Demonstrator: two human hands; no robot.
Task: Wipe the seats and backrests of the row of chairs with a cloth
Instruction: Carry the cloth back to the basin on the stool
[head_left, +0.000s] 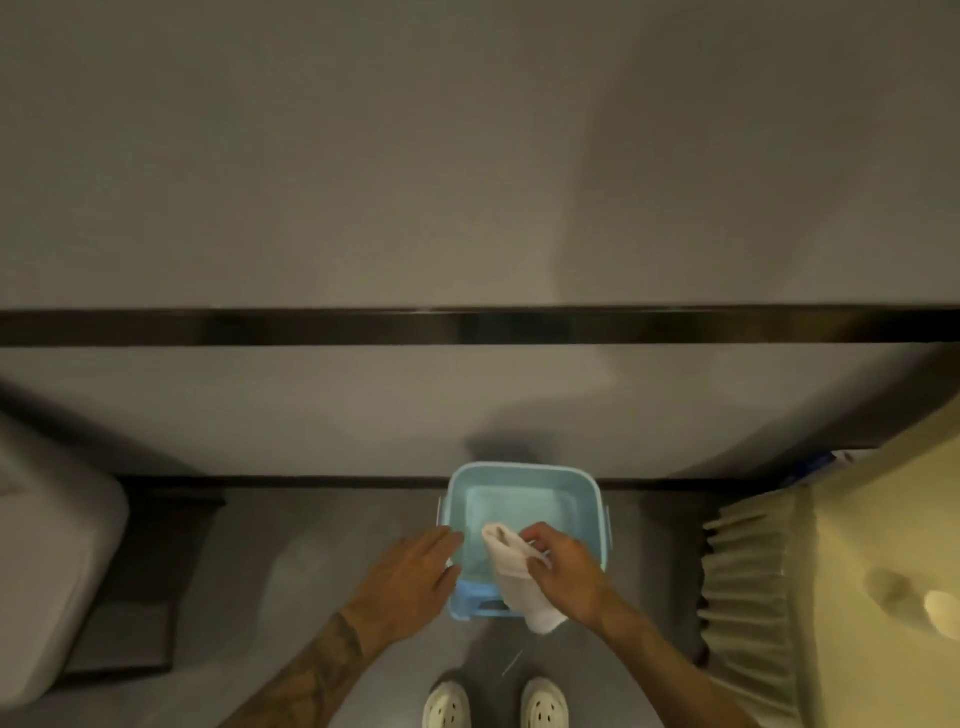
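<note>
Right hand (563, 574) pinches the white cloth (517, 577) over the blue bucket (524, 467), its length trailing toward the near rim, with the left hand (410, 582) open alongside.

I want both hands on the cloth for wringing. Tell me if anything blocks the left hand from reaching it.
Nothing visible does. The left hand is open at the bucket's left rim. The cloth hangs from the right hand over the bucket's near edge. Only open space lies between them.
</note>
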